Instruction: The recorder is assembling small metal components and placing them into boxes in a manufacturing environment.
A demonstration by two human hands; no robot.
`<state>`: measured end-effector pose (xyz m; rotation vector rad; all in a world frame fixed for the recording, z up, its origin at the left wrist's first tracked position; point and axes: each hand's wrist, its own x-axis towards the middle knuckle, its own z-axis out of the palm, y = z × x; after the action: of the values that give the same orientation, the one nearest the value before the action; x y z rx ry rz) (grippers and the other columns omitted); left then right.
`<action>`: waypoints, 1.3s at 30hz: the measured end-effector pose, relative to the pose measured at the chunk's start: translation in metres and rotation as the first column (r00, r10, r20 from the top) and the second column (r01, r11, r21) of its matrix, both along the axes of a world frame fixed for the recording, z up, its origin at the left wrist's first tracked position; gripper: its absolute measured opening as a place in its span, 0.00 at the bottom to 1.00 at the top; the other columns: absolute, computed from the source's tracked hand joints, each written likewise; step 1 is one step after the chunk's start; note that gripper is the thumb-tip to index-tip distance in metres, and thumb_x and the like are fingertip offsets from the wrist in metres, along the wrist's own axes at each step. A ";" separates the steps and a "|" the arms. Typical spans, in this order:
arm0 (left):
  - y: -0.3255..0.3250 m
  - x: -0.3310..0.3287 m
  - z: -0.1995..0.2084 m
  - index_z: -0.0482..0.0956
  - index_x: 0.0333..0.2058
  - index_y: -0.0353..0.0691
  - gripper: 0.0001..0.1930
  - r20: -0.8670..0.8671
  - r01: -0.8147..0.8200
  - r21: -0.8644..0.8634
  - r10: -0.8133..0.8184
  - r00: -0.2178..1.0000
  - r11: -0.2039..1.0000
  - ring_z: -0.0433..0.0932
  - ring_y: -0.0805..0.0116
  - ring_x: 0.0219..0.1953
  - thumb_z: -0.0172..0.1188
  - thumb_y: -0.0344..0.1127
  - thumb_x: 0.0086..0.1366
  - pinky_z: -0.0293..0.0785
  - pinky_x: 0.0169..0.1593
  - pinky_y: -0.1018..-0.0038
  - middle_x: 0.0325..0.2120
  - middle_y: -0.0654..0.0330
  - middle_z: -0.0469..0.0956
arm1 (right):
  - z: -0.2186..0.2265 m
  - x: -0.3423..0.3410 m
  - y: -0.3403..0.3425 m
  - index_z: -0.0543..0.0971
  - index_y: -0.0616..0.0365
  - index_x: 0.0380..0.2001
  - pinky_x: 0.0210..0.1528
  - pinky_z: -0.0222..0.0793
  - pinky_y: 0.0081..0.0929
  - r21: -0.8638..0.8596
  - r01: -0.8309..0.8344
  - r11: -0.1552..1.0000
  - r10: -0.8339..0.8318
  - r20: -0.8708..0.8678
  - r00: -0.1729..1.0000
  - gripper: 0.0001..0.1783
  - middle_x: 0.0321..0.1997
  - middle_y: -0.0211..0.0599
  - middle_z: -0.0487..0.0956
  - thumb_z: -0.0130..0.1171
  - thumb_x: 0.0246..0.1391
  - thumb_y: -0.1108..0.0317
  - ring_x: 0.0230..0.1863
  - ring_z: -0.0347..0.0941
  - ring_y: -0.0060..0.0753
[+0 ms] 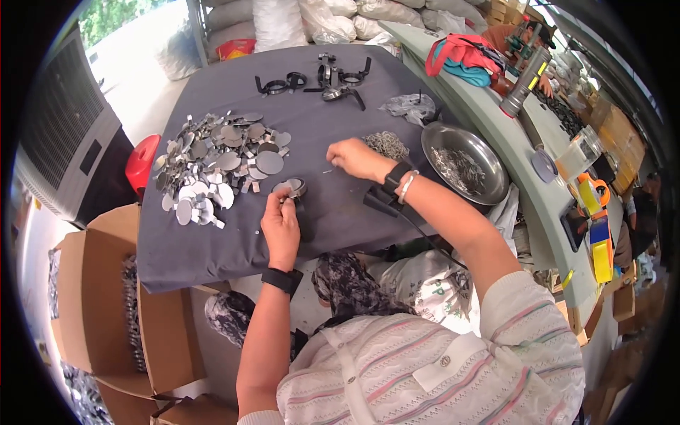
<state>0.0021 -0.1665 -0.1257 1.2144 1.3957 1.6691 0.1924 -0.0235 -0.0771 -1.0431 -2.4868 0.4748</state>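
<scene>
My left hand [281,228] is closed round a round metal ring-like part [297,187] at the near middle of the dark-covered table. To its right, my right hand [359,160] hovers over the cloth with thumb and fingers pinched together. A tiny bright sliver shows just below those fingertips; whether they hold it I cannot tell. Left of both hands spreads a heap of flat metal discs with tabs [228,159]. Beside my right hand lies a mound of small metal pieces [386,144]. Further right, a steel bowl [498,185] contains many thin metal pins.
Several black ring clamps with levers [327,76] lie at the table's far side. A crumpled plastic bag [411,106] is near the bowl. An open cardboard box [106,297] stands at the lower left, a red stool [144,161] behind it. A green bench [460,85] runs along the right.
</scene>
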 end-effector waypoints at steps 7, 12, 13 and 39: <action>0.001 -0.002 -0.001 0.75 0.41 0.35 0.09 -0.003 -0.006 0.002 0.006 1.000 1.000 0.58 0.83 0.21 0.49 0.26 0.64 0.58 0.25 0.83 0.19 0.71 0.65 | 0.027 0.054 -0.036 0.79 0.63 0.34 0.40 0.70 0.31 -0.161 0.179 0.970 -0.183 -0.006 0.983 0.07 0.33 0.44 0.80 0.55 0.53 0.73 0.36 0.77 0.39; 0.006 -0.002 -0.008 0.75 0.42 0.38 0.10 -0.066 -0.021 0.084 0.026 0.997 0.996 0.56 0.86 0.14 0.46 0.30 0.66 0.54 0.16 0.82 0.15 0.73 0.60 | 0.005 0.050 -0.055 0.78 0.63 0.30 0.38 0.71 0.35 0.023 0.019 1.000 -0.019 0.003 1.000 0.05 0.31 0.45 0.78 0.57 0.48 0.74 0.34 0.75 0.48; 0.006 -0.003 -0.008 0.75 0.42 0.38 0.10 -0.068 -0.020 0.084 0.026 0.997 0.996 0.56 0.86 0.14 0.46 0.30 0.66 0.54 0.16 0.82 0.15 0.73 0.60 | 0.002 0.045 -0.058 0.78 0.63 0.30 0.38 0.71 0.35 0.023 0.019 1.000 -0.019 0.001 1.000 0.05 0.31 0.45 0.78 0.57 0.48 0.74 0.34 0.75 0.48; 0.004 -0.006 -0.010 0.75 0.43 0.38 0.10 -0.066 0.043 0.055 -0.040 0.997 0.998 0.56 0.86 0.13 0.46 0.30 0.68 0.56 0.16 0.83 0.15 0.73 0.60 | 0.003 0.051 -0.051 0.73 0.61 0.28 0.30 0.69 0.42 0.216 0.256 0.942 -0.295 0.176 0.939 0.03 0.23 0.51 0.76 0.52 0.49 0.73 0.26 0.74 0.51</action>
<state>-0.0042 -0.1625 -0.1360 1.3318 1.3609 1.6639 0.2436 -0.0746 -0.0743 -1.3950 -2.4423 0.0418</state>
